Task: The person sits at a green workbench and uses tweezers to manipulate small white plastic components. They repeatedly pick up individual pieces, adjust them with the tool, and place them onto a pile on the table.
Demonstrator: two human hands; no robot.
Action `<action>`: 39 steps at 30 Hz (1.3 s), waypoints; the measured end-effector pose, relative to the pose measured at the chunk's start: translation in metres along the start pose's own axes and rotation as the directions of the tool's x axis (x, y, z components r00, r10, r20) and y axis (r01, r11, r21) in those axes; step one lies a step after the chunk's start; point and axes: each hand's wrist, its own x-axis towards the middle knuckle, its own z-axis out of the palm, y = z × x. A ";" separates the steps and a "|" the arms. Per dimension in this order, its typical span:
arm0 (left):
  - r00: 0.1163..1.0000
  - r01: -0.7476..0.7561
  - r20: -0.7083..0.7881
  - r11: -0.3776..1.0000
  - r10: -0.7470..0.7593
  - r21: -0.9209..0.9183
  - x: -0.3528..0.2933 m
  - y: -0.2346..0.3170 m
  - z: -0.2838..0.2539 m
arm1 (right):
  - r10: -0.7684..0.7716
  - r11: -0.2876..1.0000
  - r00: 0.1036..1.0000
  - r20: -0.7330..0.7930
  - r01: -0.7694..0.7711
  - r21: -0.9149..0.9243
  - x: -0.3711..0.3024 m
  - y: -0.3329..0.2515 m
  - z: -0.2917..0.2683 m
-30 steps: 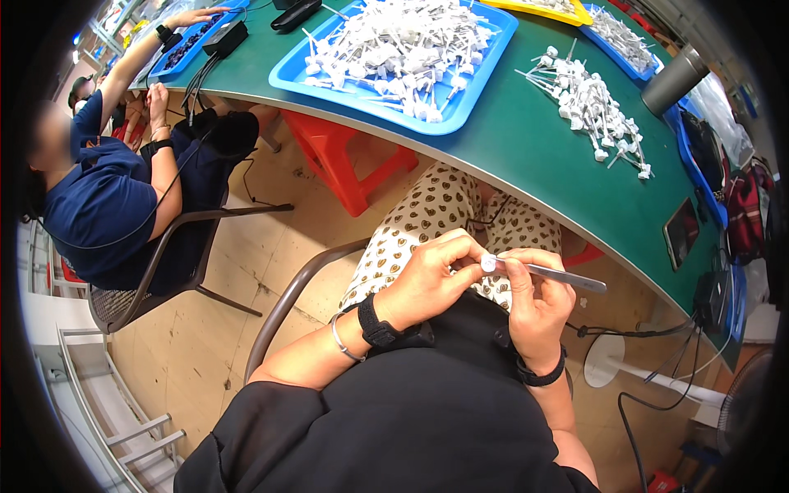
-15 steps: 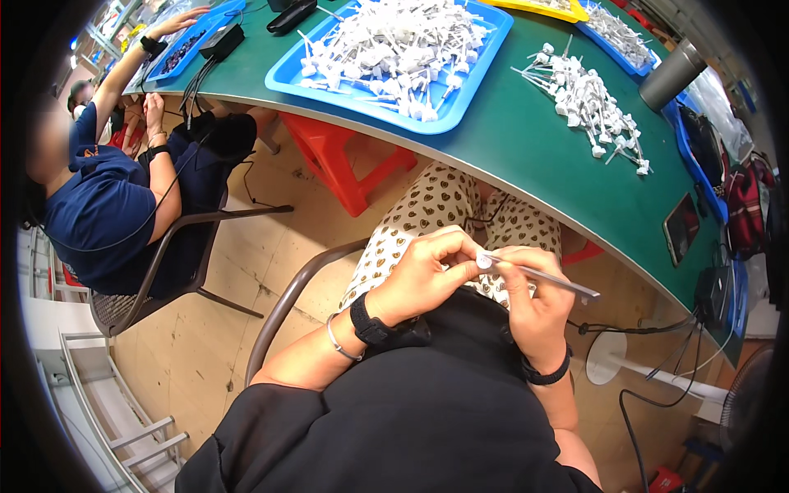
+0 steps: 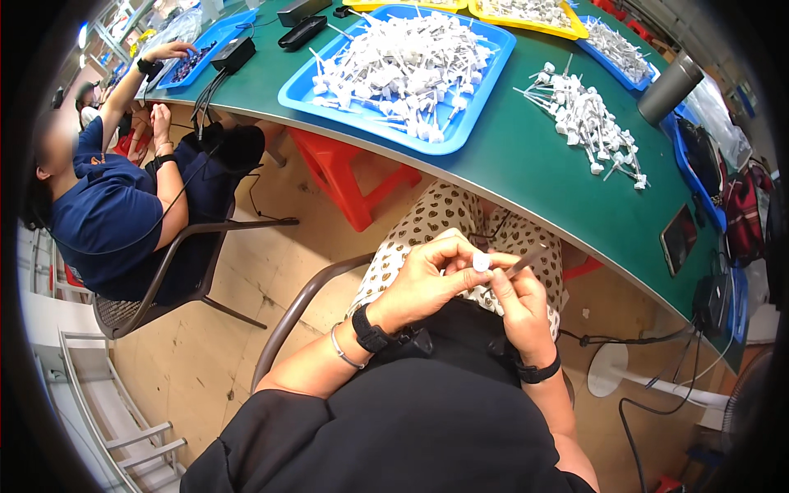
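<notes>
Above my lap, my left hand pinches a small white plastic part with a round face between thumb and fingers. Close beside it, my right hand is closed on a slim grey metal tool, whose free end points up and away, slightly blurred. Its working tip is hidden by the fingers near the white part. Ahead on the green table, a blue tray is heaped with white plastic parts on thin stems. A loose pile of similar parts lies to its right.
Yellow trays and another blue tray line the far side. A grey cylindrical flask and a phone are at the right. On the left a co-worker in a blue shirt sits on a chair. A red stool stands under the table.
The metal tool has swung from pointing rightward and down to pointing up and away. The white part's round face has turned more into view. The view has shifted slightly.
</notes>
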 end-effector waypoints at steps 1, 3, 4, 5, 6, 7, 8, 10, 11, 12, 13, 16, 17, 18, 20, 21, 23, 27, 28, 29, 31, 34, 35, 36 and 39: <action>1.000 0.010 0.002 1.000 -0.010 -0.025 0.000 -0.002 -0.001 | 0.006 1.000 0.999 0.038 -0.006 0.009 0.001 0.000 0.000; 0.998 0.061 0.011 0.993 -0.060 -0.104 -0.001 -0.003 0.001 | 0.060 0.992 0.993 0.102 -0.070 0.102 0.000 0.008 -0.003; 0.995 0.100 0.019 0.983 -0.098 -0.156 -0.001 0.000 0.004 | 0.056 0.995 0.994 0.092 -0.064 0.083 0.000 0.007 -0.005; 0.990 0.142 0.029 0.968 -0.139 -0.205 -0.001 0.002 0.006 | 0.053 0.996 0.995 0.081 -0.059 0.066 0.001 0.007 -0.006; 0.987 0.163 0.023 0.964 -0.161 -0.208 0.000 0.007 0.007 | 0.051 0.997 0.996 0.069 -0.055 0.048 0.001 0.007 -0.006; 0.983 0.183 0.017 0.960 -0.184 -0.212 0.000 0.013 0.005 | 0.049 0.999 0.997 0.062 -0.049 0.005 0.002 0.006 -0.006; 0.979 0.203 0.009 0.955 -0.206 -0.216 0.001 0.017 0.003 | 0.047 0.998 0.997 0.058 -0.045 -0.038 0.003 0.005 -0.006; 0.973 0.232 0.076 0.930 -0.219 -0.286 0.002 0.012 -0.004 | -0.044 0.983 0.997 0.065 0.055 -0.177 0.006 0.006 -0.006; 0.964 0.266 0.101 0.911 -0.246 -0.314 0.002 0.012 -0.007 | -0.127 0.952 0.988 0.083 0.145 -0.270 0.008 0.009 -0.008; 0.954 0.299 0.126 0.891 -0.272 -0.341 0.003 0.012 -0.008 | -0.206 0.904 0.972 0.110 0.232 -0.358 0.009 0.012 -0.008; 0.944 0.329 0.132 0.880 -0.302 -0.343 0.003 0.015 -0.008 | -0.265 0.897 0.958 0.107 0.286 -0.336 0.011 0.016 -0.008; 0.912 0.411 0.151 0.832 -0.382 -0.372 0.001 0.016 -0.010 | -0.303 0.831 0.936 0.180 0.352 -0.431 0.011 0.011 -0.010; 0.904 0.427 0.193 0.813 -0.381 -0.395 0.001 0.013 -0.013 | -0.329 0.824 0.930 0.164 0.368 -0.430 0.012 0.010 -0.007; 0.898 0.439 0.205 0.805 -0.389 -0.400 0.001 0.012 -0.013 | -0.353 0.809 0.920 0.169 0.391 -0.439 0.012 0.010 -0.007; 0.886 0.463 0.227 0.788 -0.404 -0.406 0.001 0.012 -0.013 | -0.400 0.777 0.898 0.180 0.437 -0.454 0.013 0.012 -0.007; 0.893 0.450 0.218 0.801 -0.394 -0.394 0.001 0.013 -0.012 | -0.419 0.763 0.893 0.167 0.446 -0.468 0.013 0.008 -0.005; 0.906 0.422 0.202 0.828 -0.372 -0.369 0.000 0.016 -0.007 | -0.434 0.761 0.887 0.159 0.456 -0.463 0.012 0.008 -0.005; 0.906 0.422 0.206 0.819 -0.369 -0.389 -0.001 0.008 -0.008 | -0.440 0.757 0.881 0.175 0.469 -0.454 0.013 0.008 -0.007; 0.906 0.422 0.200 0.814 -0.372 -0.398 0.000 0.008 -0.008 | -0.427 0.762 0.888 0.169 0.454 -0.462 0.014 0.009 -0.008; 0.907 0.420 0.194 0.811 -0.373 -0.407 0.002 0.009 -0.008 | -0.415 0.765 0.895 0.163 0.441 -0.471 0.014 0.010 -0.010; 0.917 0.397 0.151 0.832 -0.368 -0.387 0.003 0.008 -0.006 | -0.397 0.766 0.905 0.151 0.418 -0.489 0.015 0.012 -0.012; 0.939 0.342 0.114 0.853 -0.324 -0.394 0.003 0.009 -0.006 | -0.369 0.777 0.920 0.131 0.383 -0.499 0.016 0.017 -0.014; 0.947 0.321 0.107 0.857 -0.305 -0.403 0.003 0.010 -0.006 | -0.348 0.792 0.929 0.125 0.363 -0.491 0.016 0.019 -0.015; 0.948 0.318 0.107 0.870 -0.300 -0.376 0.003 0.012 -0.005 | -0.327 0.805 0.937 0.119 0.343 -0.484 0.016 0.021 -0.016; 0.944 0.329 0.110 0.891 -0.310 -0.312 0.002 0.016 -0.002 | -0.317 0.839 0.943 0.097 0.327 -0.436 0.015 0.030 -0.018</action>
